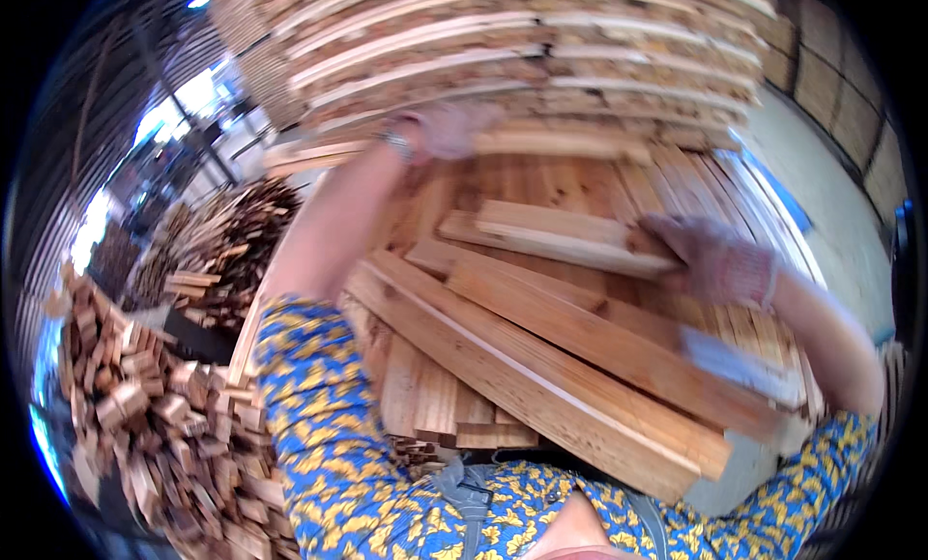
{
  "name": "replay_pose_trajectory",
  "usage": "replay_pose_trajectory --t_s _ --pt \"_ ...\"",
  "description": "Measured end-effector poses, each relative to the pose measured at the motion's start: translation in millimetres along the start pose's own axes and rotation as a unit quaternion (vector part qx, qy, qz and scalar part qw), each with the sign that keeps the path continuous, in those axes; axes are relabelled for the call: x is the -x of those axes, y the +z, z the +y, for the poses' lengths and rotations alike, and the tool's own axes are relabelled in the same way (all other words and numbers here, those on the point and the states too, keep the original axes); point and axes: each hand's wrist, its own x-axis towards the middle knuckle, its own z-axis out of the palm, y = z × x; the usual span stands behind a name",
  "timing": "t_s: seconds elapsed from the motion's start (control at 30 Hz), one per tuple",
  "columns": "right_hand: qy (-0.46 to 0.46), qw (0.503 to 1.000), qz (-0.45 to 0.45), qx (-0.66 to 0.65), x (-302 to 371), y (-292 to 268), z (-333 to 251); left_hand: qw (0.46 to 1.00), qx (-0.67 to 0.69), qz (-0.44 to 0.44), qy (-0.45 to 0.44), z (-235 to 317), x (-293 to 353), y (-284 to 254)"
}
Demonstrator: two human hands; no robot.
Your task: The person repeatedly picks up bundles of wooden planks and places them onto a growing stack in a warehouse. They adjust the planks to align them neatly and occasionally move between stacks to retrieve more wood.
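Observation:
My right hand point(713, 258), in a pale work glove, grips the right end of a short wooden board point(570, 229). The board lies over other boards in the middle of the work surface. My left hand point(452, 131), also gloved and smeared by motion, reaches to the far side. It is at the left end of another wooden board point(565, 141) lying along the foot of the tall stack; its fingers do not show clearly. Close to my body, several long boards point(541, 372) lie slantwise across one another, over shorter pieces point(435, 391).
A tall stack of layered boards point(532, 53) rises directly behind the work surface. Heaps of wood offcuts point(184, 444) and thin strips point(227, 251) lie on the left. Concrete floor point(831, 202) shows on the right, with more stacked bundles point(851, 106) beyond.

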Motion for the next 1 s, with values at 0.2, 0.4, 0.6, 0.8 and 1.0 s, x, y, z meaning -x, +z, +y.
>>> replay_pose_trajectory --t_s 0.2,0.4,0.6,0.8,1.0 --pt "0.057 0.997 -0.049 -0.031 -10 -30 -23 0.971 0.020 -0.194 -0.135 12 -9 30" --pt "0.134 0.989 0.029 -0.063 -38 -56 1 0.977 0.004 -0.183 -0.106 -6 2 32" --pt "0.144 0.984 -0.102 0.025 -59 -12 55 0.972 0.012 -0.184 -0.146 -15 5 25" --pt "0.055 0.993 -0.087 0.064 -67 3 83 0.975 0.010 -0.174 -0.136 -10 15 7" --pt "0.118 0.986 -0.103 -0.057 -72 -8 54 0.962 -0.003 -0.199 -0.188 -33 34 14"
